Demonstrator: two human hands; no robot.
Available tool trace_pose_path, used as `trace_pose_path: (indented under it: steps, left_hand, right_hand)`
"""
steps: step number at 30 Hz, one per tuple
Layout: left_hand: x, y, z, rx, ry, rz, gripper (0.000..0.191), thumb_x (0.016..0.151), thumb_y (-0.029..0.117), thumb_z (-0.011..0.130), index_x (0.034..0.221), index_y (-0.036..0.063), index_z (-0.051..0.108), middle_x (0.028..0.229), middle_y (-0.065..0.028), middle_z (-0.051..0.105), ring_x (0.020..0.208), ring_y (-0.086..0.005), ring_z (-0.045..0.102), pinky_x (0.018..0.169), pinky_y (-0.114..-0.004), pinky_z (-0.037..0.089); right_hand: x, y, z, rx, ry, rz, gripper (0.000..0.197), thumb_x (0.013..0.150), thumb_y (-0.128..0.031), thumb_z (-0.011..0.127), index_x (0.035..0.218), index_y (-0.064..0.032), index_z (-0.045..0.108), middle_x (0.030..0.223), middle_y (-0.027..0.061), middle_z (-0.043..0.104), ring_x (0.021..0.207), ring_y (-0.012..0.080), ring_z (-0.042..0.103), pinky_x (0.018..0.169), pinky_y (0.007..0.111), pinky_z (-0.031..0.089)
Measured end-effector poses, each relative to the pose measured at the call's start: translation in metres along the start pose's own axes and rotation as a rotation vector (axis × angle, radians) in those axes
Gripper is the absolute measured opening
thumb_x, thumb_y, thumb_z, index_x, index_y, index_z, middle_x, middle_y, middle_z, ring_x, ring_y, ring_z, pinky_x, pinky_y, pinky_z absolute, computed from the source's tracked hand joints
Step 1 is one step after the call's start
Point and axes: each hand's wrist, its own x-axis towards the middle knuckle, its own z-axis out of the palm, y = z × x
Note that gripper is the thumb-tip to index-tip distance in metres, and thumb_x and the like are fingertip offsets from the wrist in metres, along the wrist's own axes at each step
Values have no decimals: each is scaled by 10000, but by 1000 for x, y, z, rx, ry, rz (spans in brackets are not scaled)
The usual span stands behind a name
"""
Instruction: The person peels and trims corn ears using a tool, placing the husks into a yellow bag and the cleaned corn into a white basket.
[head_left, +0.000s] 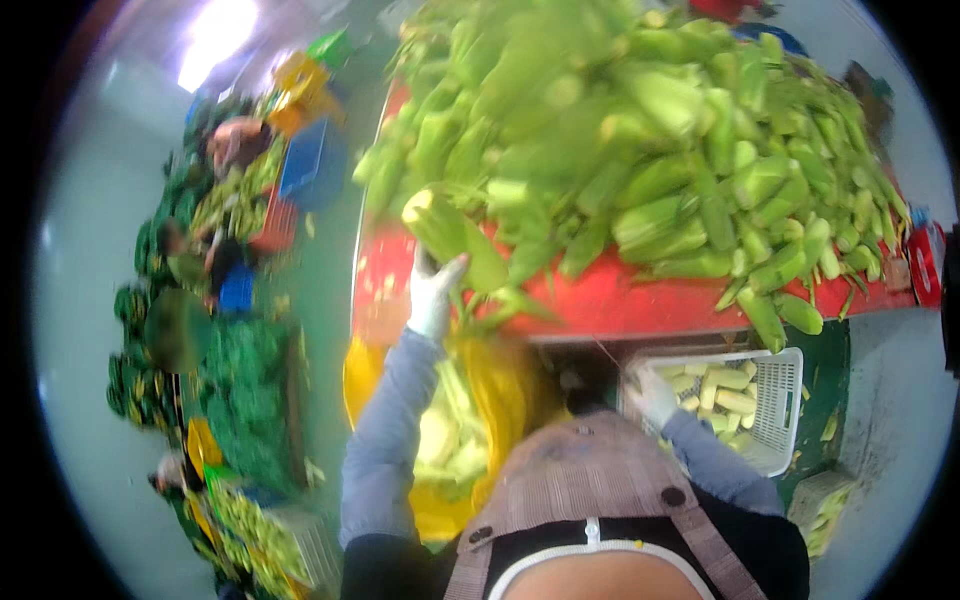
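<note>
My left hand (435, 292), in a pale glove with a bare fingertip, grips an ear of corn in its green husk (469, 244) at the near left part of a red tabletop (592, 296). A large heap of unhusked corn (637, 157) covers much of that table. Lower right, my gloved right hand (651, 394) is beside the left end of a white plastic crate (784, 409). Pale husked corn pieces (731, 401) lie inside the crate. A thin line shows by the right fingers; blur hides whether they hold a tool.
Below my left forearm stands a yellow sack (499, 390) with husks in it. Leftward across the green floor (330, 247) are people, green mesh sacks (247, 397) and a blue crate (304, 161). Another crate (817, 502) stands at lower right. A red container (926, 262) sits at the table's right end.
</note>
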Motion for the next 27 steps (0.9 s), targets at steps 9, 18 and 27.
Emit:
trace_pose_path:
  steps: [9, 18, 27]
  left_hand:
    - [-238, -52, -53, -1029, 706, -434, 552, 843, 506, 607, 1225, 116, 528, 1049, -164, 604, 964, -337, 596, 859, -436, 518]
    - [-284, -48, -36, -1134, 802, -449, 551, 909, 551, 433, 1253, 126, 508, 1165, -141, 592, 1084, -310, 567, 915, -456, 483]
    - [-289, -53, -30, -1234, 830, -390, 521, 910, 490, 504, 1251, 97, 502, 1172, -135, 576, 1023, -290, 577, 848, -421, 505]
  right_hand:
    - [64, -199, -6, 86, -548, -807, 494, 945, -299, 479, 1406, -142, 396, 933, 160, 607, 769, 341, 621, 639, 414, 508]
    - [54, -242, 25, -191, -573, -1090, 463, 936, -288, 491, 1380, -163, 441, 794, 113, 571, 684, 278, 609, 585, 386, 493]
    - [58, -270, 45, -239, -586, -1119, 411, 919, -293, 531, 1315, -181, 520, 742, 112, 561, 671, 285, 601, 608, 388, 486]
